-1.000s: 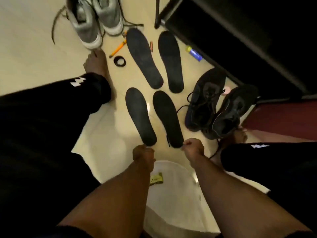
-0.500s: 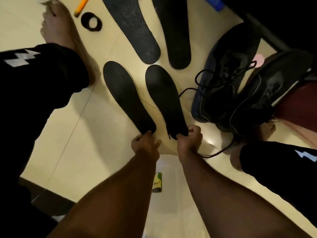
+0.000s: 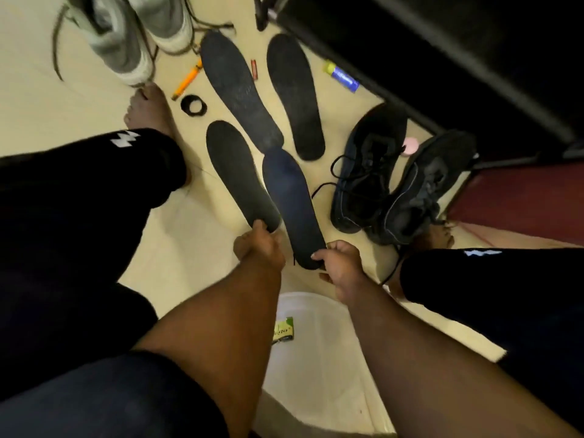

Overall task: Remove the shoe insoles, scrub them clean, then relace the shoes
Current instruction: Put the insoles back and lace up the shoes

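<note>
Several black insoles lie on the pale floor. My left hand (image 3: 258, 245) pinches the heel end of the near left insole (image 3: 240, 175). My right hand (image 3: 339, 262) grips the heel end of the near right insole (image 3: 292, 203), which is lifted and overlaps the tip of a far insole (image 3: 240, 90). Another far insole (image 3: 295, 96) lies beside it. A pair of black laced shoes (image 3: 398, 178) stands to the right. A pair of grey shoes (image 3: 126, 33) with loose laces sits at the top left.
A white basin (image 3: 319, 368) with a small green packet (image 3: 282, 330) sits between my legs. An orange pen (image 3: 187, 80), a black ring (image 3: 193, 105), a blue tube (image 3: 343, 76) and a small red item (image 3: 254, 69) lie on the floor. Dark furniture (image 3: 442, 58) fills the upper right.
Both hands have closed on the heel ends of the two near insoles. The right insole has lifted off the floor and shifted toward the far insole. The camera has tilted back up.
</note>
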Demonstrator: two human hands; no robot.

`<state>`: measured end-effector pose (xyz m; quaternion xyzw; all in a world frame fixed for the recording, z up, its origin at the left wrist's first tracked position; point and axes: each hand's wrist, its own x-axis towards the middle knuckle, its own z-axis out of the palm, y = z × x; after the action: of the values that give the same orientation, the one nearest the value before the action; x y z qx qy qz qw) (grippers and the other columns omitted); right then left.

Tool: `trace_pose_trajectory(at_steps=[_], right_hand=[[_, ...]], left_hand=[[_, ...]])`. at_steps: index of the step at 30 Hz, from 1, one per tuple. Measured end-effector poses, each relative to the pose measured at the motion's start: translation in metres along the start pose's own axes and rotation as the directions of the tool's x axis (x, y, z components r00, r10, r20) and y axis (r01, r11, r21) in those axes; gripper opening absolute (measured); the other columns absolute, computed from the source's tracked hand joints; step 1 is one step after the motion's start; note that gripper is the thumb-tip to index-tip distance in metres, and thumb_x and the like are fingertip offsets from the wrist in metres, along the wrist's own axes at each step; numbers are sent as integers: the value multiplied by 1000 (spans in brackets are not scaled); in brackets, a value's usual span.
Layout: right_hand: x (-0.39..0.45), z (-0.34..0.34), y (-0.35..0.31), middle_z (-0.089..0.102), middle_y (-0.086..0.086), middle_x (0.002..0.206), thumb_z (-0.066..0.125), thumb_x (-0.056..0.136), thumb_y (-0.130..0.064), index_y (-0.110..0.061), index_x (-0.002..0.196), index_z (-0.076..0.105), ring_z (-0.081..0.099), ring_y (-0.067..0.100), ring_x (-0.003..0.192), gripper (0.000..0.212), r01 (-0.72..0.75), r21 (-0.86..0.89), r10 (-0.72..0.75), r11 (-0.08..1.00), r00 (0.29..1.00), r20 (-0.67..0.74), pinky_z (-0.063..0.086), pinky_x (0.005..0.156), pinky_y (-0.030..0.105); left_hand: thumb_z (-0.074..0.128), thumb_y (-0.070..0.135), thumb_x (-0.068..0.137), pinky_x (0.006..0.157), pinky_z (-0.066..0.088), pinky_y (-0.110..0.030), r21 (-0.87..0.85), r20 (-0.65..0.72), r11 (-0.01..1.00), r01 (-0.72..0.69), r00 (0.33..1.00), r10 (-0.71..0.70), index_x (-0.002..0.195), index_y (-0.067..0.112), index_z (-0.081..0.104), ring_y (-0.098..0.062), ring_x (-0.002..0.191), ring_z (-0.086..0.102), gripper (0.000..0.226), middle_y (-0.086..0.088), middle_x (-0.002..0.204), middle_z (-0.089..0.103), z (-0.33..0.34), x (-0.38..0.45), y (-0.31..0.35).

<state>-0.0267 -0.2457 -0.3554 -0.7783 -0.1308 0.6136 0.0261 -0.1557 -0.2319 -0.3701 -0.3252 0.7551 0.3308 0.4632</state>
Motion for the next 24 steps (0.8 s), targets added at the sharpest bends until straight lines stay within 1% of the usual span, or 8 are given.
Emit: trace_pose_trajectory(at_steps=[3, 5, 8, 10, 14, 17, 19, 24], right_hand=[[-40, -3, -24, 66, 11, 84, 69, 76, -6, -13, 75, 54, 55, 20, 68, 17, 149, 51, -148, 988, 989, -28, 47, 61, 32], [-63, -4, -35, 60, 9, 77, 69, 76, -6, -14, 75, 51, 51, 19, 64, 19, 231, 101, -228, 968, 973, -34, 45, 57, 31], [-105, -29, -36, 52, 8, 69, 68, 78, -2, -15, 74, 49, 45, 17, 56, 24, 338, 250, -334, 907, 941, -59, 37, 47, 23], [-123, -45, -33, 54, 8, 70, 66, 79, 2, -15, 70, 50, 46, 16, 54, 25, 367, 387, -372, 846, 926, -66, 35, 43, 20], [-151, -87, -39, 68, 11, 87, 65, 83, -2, -18, 84, 56, 59, 22, 70, 18, 371, 669, -383, 645, 914, -137, 43, 50, 25], [-157, -122, -56, 67, 9, 85, 62, 87, 0, -18, 88, 55, 58, 20, 67, 19, 365, 792, -379, 490, 907, -184, 42, 52, 27], [-148, -142, -67, 64, 9, 83, 60, 87, 2, -17, 85, 53, 53, 17, 60, 20, 378, 826, -369, 419, 902, -226, 39, 50, 26], [-101, -171, -92, 64, 5, 78, 60, 88, 2, -18, 81, 54, 55, 16, 61, 22, 367, 856, -279, 363, 920, -276, 40, 52, 25]], left_hand=[[56, 5, 93, 42, 48, -19, -166, 37, 974, -155, 986, 163, 78, 7, 47, -21, 59, 55, 17, -10, 77, 55, -4, -52, 6], [57, 7, 91, 38, 44, -17, -220, 42, 949, -225, 970, 240, 76, 8, 45, -20, 53, 53, 20, -10, 72, 56, -7, -84, 11], [59, 9, 91, 35, 41, -16, -232, 141, 924, -304, 929, 341, 77, 13, 45, -20, 49, 53, 20, -12, 75, 59, -11, -132, 15], [60, 8, 90, 38, 47, -20, -221, 174, 897, -382, 890, 422, 79, 14, 47, -23, 53, 58, 18, -13, 84, 61, -14, -156, 20], [62, 7, 92, 54, 59, -30, -147, 272, 841, -520, 796, 540, 98, 11, 51, -32, 74, 70, 13, -13, 97, 61, -19, -205, 12], [58, -2, 93, 51, 59, -29, -114, 421, 788, -605, 689, 590, 109, 5, 51, -30, 72, 67, 19, -19, 105, 58, -11, -228, 2], [56, -5, 93, 52, 59, -30, -96, 516, 770, -630, 630, 580, 106, 8, 50, -28, 67, 65, 20, -19, 105, 57, 7, -236, 0], [59, -3, 93, 58, 61, -27, 18, 576, 762, -647, 630, 521, 112, 9, 53, -22, 66, 69, 23, -15, 105, 62, 67, -232, -7]])
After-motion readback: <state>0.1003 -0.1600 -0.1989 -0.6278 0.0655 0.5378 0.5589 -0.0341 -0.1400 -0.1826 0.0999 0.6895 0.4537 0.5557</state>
